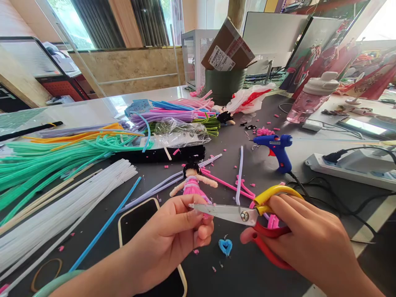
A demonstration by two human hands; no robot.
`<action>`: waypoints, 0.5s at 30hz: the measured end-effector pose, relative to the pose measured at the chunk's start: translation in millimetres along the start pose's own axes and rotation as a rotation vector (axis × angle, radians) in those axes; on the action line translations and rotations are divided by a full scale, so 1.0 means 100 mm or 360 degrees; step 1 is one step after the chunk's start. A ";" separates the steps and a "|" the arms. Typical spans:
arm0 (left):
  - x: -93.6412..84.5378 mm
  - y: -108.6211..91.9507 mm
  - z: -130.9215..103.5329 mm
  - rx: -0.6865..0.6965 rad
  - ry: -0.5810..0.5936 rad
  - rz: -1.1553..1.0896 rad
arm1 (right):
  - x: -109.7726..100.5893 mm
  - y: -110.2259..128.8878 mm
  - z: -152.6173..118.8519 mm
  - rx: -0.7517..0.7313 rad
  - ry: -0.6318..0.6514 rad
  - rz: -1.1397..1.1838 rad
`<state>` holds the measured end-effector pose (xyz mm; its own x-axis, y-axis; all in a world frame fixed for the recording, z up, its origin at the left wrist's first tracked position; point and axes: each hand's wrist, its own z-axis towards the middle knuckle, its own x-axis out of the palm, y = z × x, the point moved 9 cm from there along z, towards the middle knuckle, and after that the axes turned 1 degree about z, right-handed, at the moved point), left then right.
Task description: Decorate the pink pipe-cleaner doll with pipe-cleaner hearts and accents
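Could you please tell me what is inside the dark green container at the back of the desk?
A brown cardboard box with a white label sticks out of the dark green container. Anything deeper inside is hidden by the container's wall.

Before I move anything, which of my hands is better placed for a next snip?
Probably your right: the right hand holds the scissors, and their blades lie across the fingertips of the left hand, near the doll.

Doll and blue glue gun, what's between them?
In the head view, a light purple fuzzy stick, pink fuzzy sticks and pink scraps lie between the doll and glue gun.
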<state>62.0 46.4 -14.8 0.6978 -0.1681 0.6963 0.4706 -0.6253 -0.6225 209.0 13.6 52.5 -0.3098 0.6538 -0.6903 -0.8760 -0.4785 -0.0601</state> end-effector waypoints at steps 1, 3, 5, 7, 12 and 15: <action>0.00 0.00 0.00 0.0003 0.0002 0.0006 | 0.00 0.00 0.00 -0.0001 -0.0003 0.0018; 0.02 -0.02 0.00 0.0002 0.0001 0.0026 | 0.00 0.00 0.01 0.0004 -0.0007 0.0055; 0.02 -0.03 0.01 0.0000 -0.0020 0.0035 | 0.01 0.00 0.02 0.0024 0.0000 0.0097; 0.02 -0.05 0.01 0.0000 -0.0034 0.0028 | 0.03 0.00 0.03 0.0063 0.0032 0.0145; 0.02 -0.08 -0.01 0.0018 -0.0048 0.0044 | 0.07 -0.08 0.03 0.0200 0.0129 0.0083; 0.02 -0.09 0.00 0.0026 -0.0034 0.0087 | 0.05 -0.09 0.04 0.0167 0.0114 -0.0001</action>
<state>58.7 51.4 -8.1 0.7337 -0.1852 0.6537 0.4402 -0.6033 -0.6650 213.8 22.9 52.3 -0.2851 0.6089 -0.7402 -0.9113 -0.4115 0.0125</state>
